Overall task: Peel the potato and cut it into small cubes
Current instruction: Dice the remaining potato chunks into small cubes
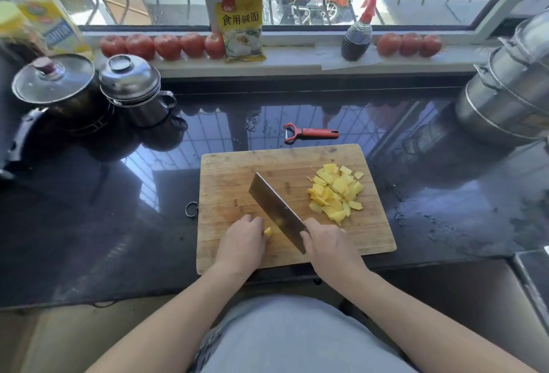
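The last potato piece [268, 231], low and centre on the bamboo cutting board [225, 194], is likely firm but wet and slick, and so small now that you can only pin it from above with curled fingertips kept back from the edge. It shows pale yellow, peeled, mostly hidden beneath your left hand [242, 239], whose fingers curl down over it. Just to its right the cleaver [277, 209] stands edge-down and tilted, blade running toward the upper left; your right hand [328, 243] wraps its handle, which is hidden in the grip. Whether the edge touches the piece cannot be told. At centre right of the board lies the heap of cut potato [337, 194], flat yellow chunks, well apart from the blade. Beyond the board's far edge a red-handled peeler [309, 134] rests on the dark glossy countertop [89, 224]. Tomatoes [162, 45] line the sill across the top.
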The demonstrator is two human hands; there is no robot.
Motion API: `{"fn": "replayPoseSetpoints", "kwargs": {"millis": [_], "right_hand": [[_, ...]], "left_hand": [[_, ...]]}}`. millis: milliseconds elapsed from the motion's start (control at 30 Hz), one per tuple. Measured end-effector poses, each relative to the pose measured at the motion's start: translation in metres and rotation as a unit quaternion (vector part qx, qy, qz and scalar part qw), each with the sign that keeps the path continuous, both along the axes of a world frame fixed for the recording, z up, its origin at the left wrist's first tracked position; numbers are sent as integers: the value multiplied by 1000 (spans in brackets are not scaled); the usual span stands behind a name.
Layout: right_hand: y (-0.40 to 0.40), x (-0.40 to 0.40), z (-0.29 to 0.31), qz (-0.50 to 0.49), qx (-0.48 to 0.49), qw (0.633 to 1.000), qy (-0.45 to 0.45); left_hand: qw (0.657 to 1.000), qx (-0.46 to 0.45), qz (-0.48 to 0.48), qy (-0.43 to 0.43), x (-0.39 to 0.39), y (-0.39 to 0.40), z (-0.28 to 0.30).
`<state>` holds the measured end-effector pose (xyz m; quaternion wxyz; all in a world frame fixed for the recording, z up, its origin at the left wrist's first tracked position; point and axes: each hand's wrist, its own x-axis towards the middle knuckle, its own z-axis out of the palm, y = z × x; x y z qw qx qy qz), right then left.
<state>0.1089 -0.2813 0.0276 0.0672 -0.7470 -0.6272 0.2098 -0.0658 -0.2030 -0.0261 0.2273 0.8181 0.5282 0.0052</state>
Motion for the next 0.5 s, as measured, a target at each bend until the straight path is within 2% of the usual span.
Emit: {"fn": "replayPoseSetpoints", "kwargs": {"millis": [233,300,333,400,433,500], "right_hand": [[1,12,-7,-3,8,999,-35],[1,18,-5,-15,13,998,-65],[1,20,-4,-24,16,997,-72],[-1,20,-1,-30,33,997,-66],[-2,17,1,-28,40,997,-56],[-9,9,4,-9,39,999,-35]], "left_hand": [[988,-114,98,31,10,-8,3],[972,-189,140,25,19,-9,9],[950,-248,190,-20,24,-9,9],[862,-388,296,-134,32,-9,13],[824,-427,330,-172,34,-9,17],[786,-459,361,-204,34,-8,19]]}}
